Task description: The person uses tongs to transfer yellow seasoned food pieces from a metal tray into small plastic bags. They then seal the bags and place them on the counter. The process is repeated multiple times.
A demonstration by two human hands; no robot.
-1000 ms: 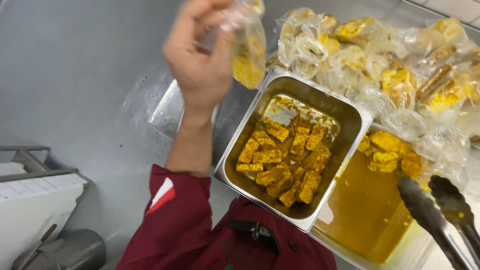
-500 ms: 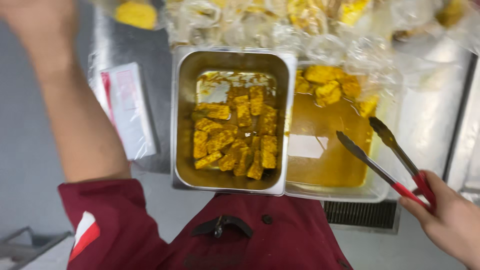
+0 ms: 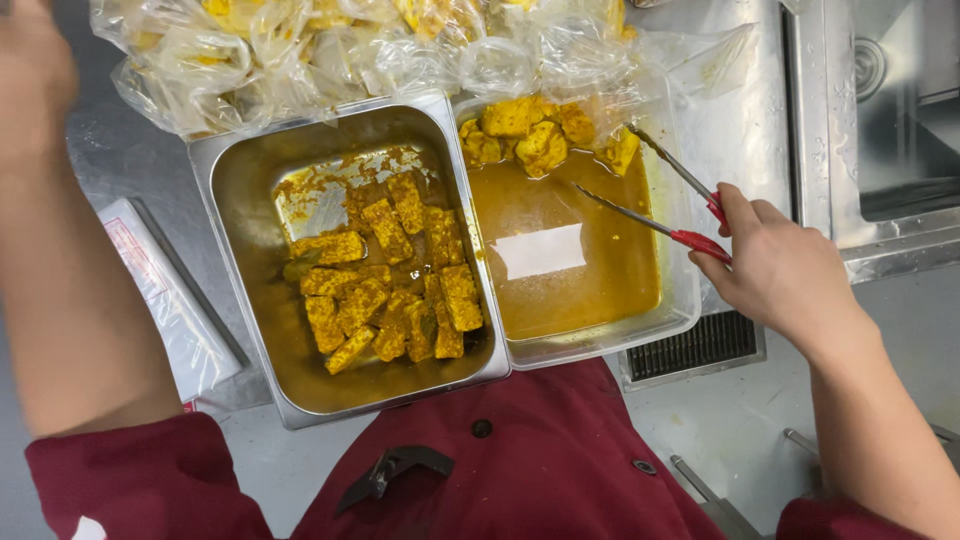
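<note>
In the right hand (image 3: 775, 270), red-handled tongs (image 3: 665, 205) are gripped, tips parted over yellow pieces (image 3: 530, 130) in a clear tub (image 3: 600, 345). Left of it, a steel pan (image 3: 240, 180) is set. The left hand (image 3: 30, 70) is cropped; its grip cannot be told.

- Steel pan (image 3: 250, 190) on the desk (image 3: 740, 130), holding cubes (image 3: 390, 280).
- Plastic tub (image 3: 680, 300) touching its right side.
- Tongs (image 3: 660, 195) over the tub.
- Bags (image 3: 330, 50) behind both.
- Sink (image 3: 900, 110) far right.
</note>
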